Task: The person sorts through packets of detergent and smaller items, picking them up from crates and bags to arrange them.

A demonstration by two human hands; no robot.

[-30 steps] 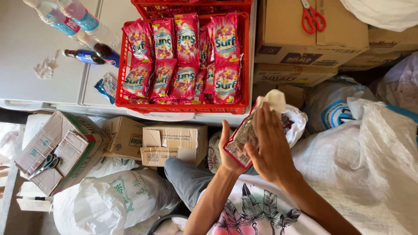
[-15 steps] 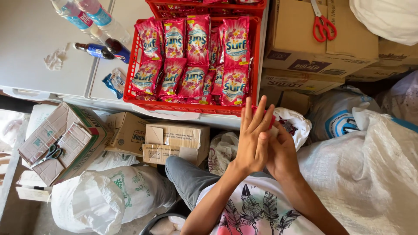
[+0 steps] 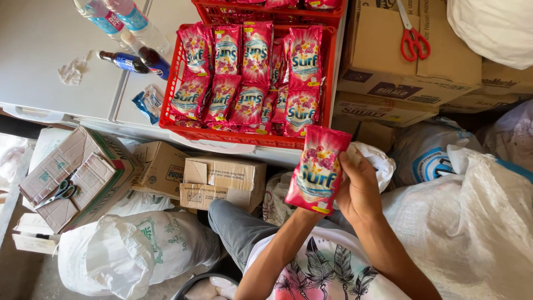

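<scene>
I hold a pink detergent sachet [image 3: 317, 169] upright in front of me, its printed face toward the camera. My right hand [image 3: 361, 189] grips its right edge, thumb on the front. My left hand [image 3: 302, 215] is almost wholly hidden behind the sachet; only the wrist shows below its lower edge, and it seems to support the back. Just beyond the sachet stands a red plastic basket [image 3: 244, 136] packed with several like pink sachets [image 3: 252, 72] standing in rows. A second red basket [image 3: 277, 11] lies behind it.
Red scissors [image 3: 411, 39] lie on stacked cardboard boxes [image 3: 383, 72] at the right. Bottles [image 3: 125, 33] lie on the white surface at the left. Below are cartons [image 3: 222, 180], one bearing grey scissors [image 3: 58, 191], and white sacks [image 3: 133, 253] [image 3: 472, 222].
Both hands were pressed flat around the sachet, hiding it. Now the sachet is turned face-up and shows in full, held slightly lower left. The view has shifted a little.
</scene>
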